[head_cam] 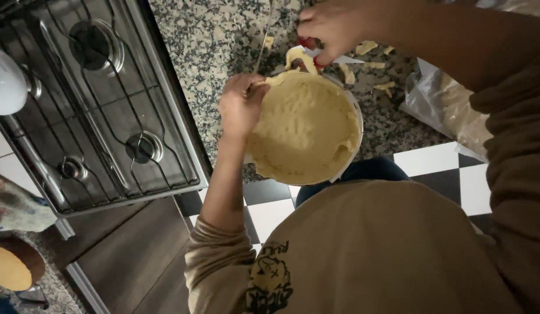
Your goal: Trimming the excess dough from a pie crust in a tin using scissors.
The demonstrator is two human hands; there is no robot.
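A dough-lined pan [308,131] is being kept on the counter [223,40], right of the stove [95,104]; scraps [369,67] are lying behind it.

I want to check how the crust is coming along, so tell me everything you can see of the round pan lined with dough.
The round pan is almost hidden under pale yellow dough that covers its base and climbs the sides, its surface dimpled and uneven. Only a thin light rim shows on the right. It sits at the edge of the speckled granite counter, partly overhanging. The left hand grips its left edge, and the right hand works at the far rim, with a strip of trimmed dough and a red-handled tool.
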